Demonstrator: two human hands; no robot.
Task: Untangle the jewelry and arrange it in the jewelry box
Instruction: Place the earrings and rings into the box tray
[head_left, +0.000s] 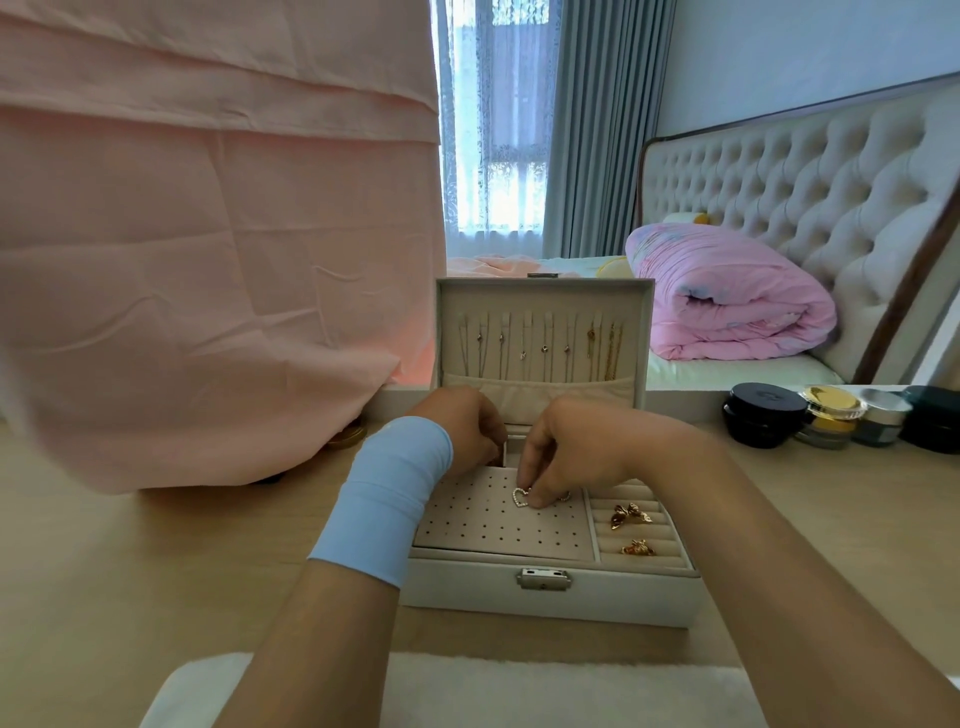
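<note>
Rhinestone heart (515, 497), pinched — right hand (579, 449)

Pale wood tabletop (156, 571). Centre: white jewelry box (597, 597), lid raised, latch facing near edge. Far right: close row of black jar (763, 418), gold-lidded jar (831, 415), silver-lidded jar (883, 415), dark container (935, 421) cut by frame. Left: pink cloth (208, 312), hem resting on surface; brass-coloured round object (347, 437) partly under hem.

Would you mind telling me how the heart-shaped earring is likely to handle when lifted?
The heart-shaped earring looks tiny and thin, so probably light and easily dropped. Its open stone-set outline seems stiff, though hard pinching might bend it.
</note>
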